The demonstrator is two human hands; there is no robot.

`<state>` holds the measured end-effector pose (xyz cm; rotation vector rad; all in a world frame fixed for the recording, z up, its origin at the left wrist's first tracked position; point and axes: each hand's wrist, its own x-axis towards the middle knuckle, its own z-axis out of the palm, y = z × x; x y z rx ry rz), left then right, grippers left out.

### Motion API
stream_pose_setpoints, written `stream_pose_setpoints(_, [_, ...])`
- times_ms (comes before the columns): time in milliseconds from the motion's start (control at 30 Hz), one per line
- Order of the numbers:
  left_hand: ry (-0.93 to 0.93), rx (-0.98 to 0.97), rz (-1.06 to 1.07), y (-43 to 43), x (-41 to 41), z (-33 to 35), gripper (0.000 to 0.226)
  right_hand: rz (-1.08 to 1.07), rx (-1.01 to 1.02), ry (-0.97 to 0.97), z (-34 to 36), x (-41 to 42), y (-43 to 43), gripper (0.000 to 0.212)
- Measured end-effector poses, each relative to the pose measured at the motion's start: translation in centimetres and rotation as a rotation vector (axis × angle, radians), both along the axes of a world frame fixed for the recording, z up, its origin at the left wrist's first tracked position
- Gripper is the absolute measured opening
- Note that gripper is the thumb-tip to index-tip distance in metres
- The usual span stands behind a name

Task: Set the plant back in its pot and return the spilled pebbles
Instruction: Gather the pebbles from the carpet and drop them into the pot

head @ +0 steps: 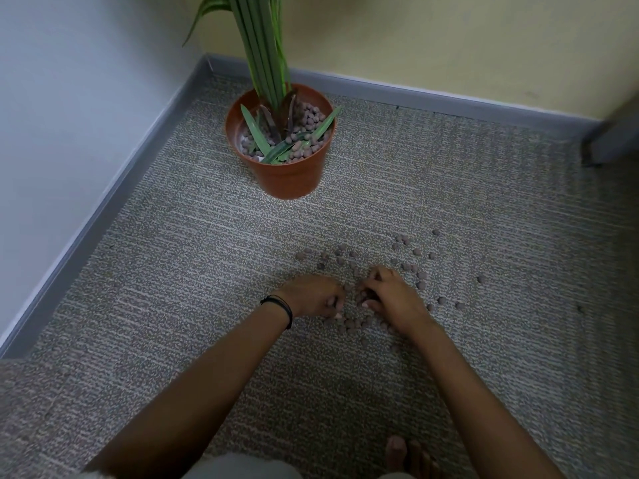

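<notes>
Bare toes (411, 456) are showing at the bottom edge, resting on grey flecked carpet (155, 271). Two bare forearms (207, 375) are reaching forward from a crouching person. The left hand (311, 295), wearing a thin black wristband (281, 307), and the right hand (389, 293) are working close together among the spilled pebbles (416, 271), small brown balls lying scattered on the carpet. The right grip is curling narrowly round a few pebbles. The left fingers are curling down onto the heap, and it cannot be told whether they are holding any.

Well beyond the hands, in the room's corner, the plant (262, 46) is standing upright in its orange pot (287, 181), with pebbles lying round its stems.

The likely trouble is that the pebbles are round and loose, so an overfull handful is probably going to shed some while crossing to the pot. Strays lying out to the right are easy to miss against the speckled carpet. A careless reach could also be knocking the tall plant over.
</notes>
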<state>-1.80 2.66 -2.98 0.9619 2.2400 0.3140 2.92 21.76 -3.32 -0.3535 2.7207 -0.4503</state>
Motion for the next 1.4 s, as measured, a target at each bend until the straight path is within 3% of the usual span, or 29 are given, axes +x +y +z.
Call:
stream_pose_setpoints(200, [-0.017,-0.033,-0.112,0.8,0.9,0.0,0.036,0.037,-0.032,0.005,0.0,-0.3,0.0,0.033])
stream_pose_setpoints(533, [-0.056,0.028,-0.004,1.1,1.5,0.2,0.014,0.041,-0.058,0.072,-0.6,0.1,-1.5,0.016])
stream_pose_setpoints(700, [0.024,0.051,-0.057,0.4,1.1,0.2,0.012,-0.089,-0.181,0.028,-1.2,-0.5,-1.6,0.017])
stream_pose_setpoints(967, [0.003,0.088,-0.037,-0.8,1.0,1.2,0.019,-0.311,-0.325,0.042,-1.4,-2.1,-1.7,0.021])
stream_pose_setpoints(1067, [-0.004,0.173,0.045,-1.9,0.4,1.6,0.019,-0.390,-0.460,0.062,-0.3,-3.1,-2.3,0.012])
stream_pose_setpoints(1200, [-0.036,0.347,0.260,-3.9,-1.2,2.6,0.015,-0.471,-0.677,0.038,2.4,-5.7,-3.7,0.018])
stream_pose_setpoints(1400, [-0.017,0.687,0.769,-6.0,-4.5,6.6,0.011,-0.475,-0.838,0.064,7.3,-10.9,-6.3,0.008])
